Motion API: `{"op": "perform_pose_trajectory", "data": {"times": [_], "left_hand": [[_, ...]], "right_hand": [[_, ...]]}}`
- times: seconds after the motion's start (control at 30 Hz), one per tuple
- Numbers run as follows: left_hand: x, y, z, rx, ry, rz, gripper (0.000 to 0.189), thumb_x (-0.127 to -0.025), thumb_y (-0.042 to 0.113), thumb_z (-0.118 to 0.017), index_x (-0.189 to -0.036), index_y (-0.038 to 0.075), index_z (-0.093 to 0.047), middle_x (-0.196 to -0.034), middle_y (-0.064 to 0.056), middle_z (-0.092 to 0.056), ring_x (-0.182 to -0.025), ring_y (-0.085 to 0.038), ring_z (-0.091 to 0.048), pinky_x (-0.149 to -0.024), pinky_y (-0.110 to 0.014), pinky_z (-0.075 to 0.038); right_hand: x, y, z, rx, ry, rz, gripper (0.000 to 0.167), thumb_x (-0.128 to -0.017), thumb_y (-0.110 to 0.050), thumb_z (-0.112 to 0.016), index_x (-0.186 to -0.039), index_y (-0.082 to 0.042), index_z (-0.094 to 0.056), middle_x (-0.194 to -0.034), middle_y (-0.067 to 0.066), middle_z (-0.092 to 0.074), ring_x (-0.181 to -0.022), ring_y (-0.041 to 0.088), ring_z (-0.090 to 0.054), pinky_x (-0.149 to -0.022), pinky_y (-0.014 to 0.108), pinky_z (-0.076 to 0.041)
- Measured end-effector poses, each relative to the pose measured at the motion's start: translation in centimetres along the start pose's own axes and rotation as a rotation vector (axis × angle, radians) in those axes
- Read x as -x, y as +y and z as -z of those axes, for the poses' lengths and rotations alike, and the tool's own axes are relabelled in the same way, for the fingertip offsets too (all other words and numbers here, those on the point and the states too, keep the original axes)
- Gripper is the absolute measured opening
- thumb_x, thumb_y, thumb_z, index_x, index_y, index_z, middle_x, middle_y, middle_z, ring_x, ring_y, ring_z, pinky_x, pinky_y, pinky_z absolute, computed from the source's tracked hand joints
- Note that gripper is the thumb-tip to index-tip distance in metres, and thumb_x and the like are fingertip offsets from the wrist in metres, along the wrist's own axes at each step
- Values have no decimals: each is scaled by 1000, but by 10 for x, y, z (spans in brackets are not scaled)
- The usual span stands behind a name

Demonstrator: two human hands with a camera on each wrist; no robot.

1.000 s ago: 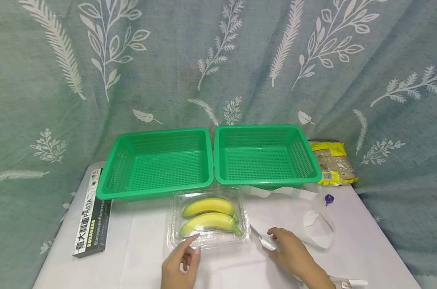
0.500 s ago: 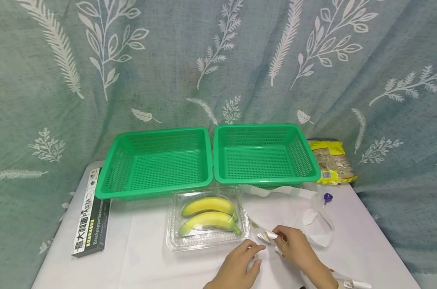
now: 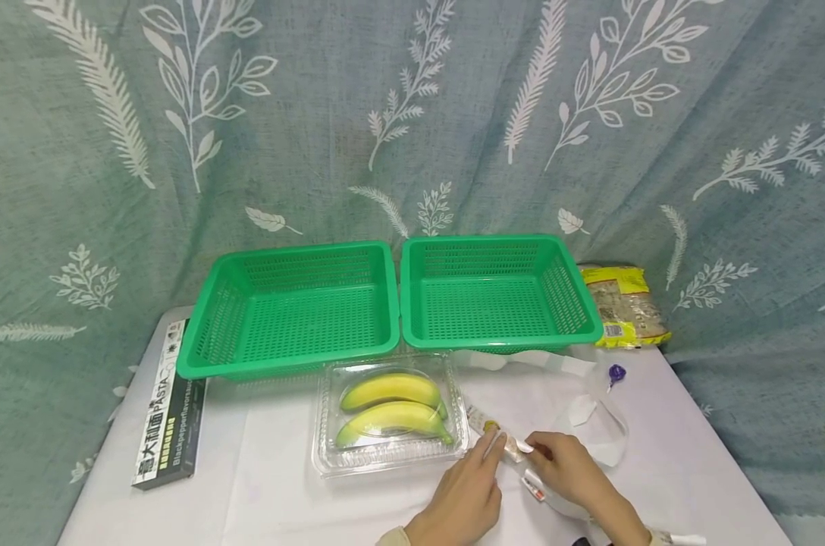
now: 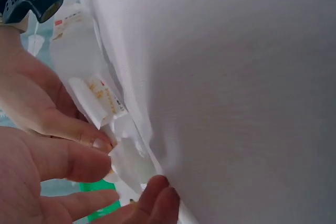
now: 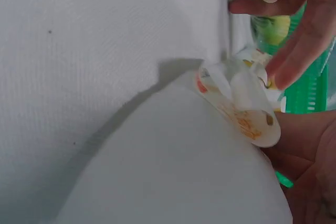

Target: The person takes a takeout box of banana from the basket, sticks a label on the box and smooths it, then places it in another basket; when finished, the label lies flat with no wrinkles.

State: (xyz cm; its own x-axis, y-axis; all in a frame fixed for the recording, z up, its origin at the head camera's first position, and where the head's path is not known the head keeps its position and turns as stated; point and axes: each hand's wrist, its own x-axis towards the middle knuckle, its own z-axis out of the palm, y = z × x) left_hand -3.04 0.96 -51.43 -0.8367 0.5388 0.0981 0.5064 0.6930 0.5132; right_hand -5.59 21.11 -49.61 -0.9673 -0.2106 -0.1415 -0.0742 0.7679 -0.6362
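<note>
Two hands are now brought to the bag (image 5: 236, 114), where a second ago the left hand (image 3: 459, 491) was at the front edge of the clear box (image 3: 358, 464). By half a second ago it had been shifted across, short of the bag; now its extended fingers are laid on the printed edge, thumb held apart. By the right hand (image 3: 568, 469), just beside, the same edge appears to be pinched between thumb and fingers; the fingertips behind the plastic are hidden. The bag is spread on the right part of the bench (image 3: 269, 478), between box and lollipop (image 3: 616, 372), its edge curled over near the hands. Work is thus judged to have become two-handed, with attention given wholly to that edge; whether the layers have been parted cannot be told. No shift is noted in the box, with both bananas (image 3: 393, 390) seen under its lid, nor in the two green baskets (image 3: 303, 322) behind, set side by side.
</note>
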Motion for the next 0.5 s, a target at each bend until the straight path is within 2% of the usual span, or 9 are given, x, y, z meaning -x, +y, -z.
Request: {"op": "perform_pose_trajectory", "data": {"times": [0.13, 0.3, 0.43, 0.5], "left_hand": [[-5, 3, -2, -55, -44, 49, 67, -86, 7, -60, -150, 2, -43, -154, -18, -47, -124, -32, -62, -88, -38, -60], [-10, 4, -3, -129, -64, 70, 66, -86, 12, -61, -150, 5, -46, -153, -15, -49, -115, -24, -62, -67, -27, -54], [-11, 4, -5, -149, -79, 91, 67, -86, 14, -61, -151, 5, -44, -154, -12, -49, -110, -24, -63, -61, -27, -52], [-11, 3, -6, -150, -94, 104, 67, -87, 14, -60, -151, 5, -43, -155, -11, -48, -111, -25, -65, -63, -30, -54]], "right_hand": [[-3, -3, -3, 40, 74, -31, 17, -87, -3, -70, -103, -9, -74, -71, -6, -63, -59, 0, -47, -55, 18, -42], [-6, -6, -6, 74, 132, -87, 25, -87, -3, -72, -111, -11, -72, -76, -4, -66, -61, 3, -50, -55, 18, -42], [-7, -7, -8, 84, 164, -90, 19, -87, -5, -74, -104, -13, -73, -78, -4, -67, -64, 3, -54, -57, 19, -45], [-8, -7, -8, 93, 181, -79, 16, -86, -5, -74, -99, -13, -73, -80, -3, -68, -67, 4, -57, -59, 19, -47]]}}
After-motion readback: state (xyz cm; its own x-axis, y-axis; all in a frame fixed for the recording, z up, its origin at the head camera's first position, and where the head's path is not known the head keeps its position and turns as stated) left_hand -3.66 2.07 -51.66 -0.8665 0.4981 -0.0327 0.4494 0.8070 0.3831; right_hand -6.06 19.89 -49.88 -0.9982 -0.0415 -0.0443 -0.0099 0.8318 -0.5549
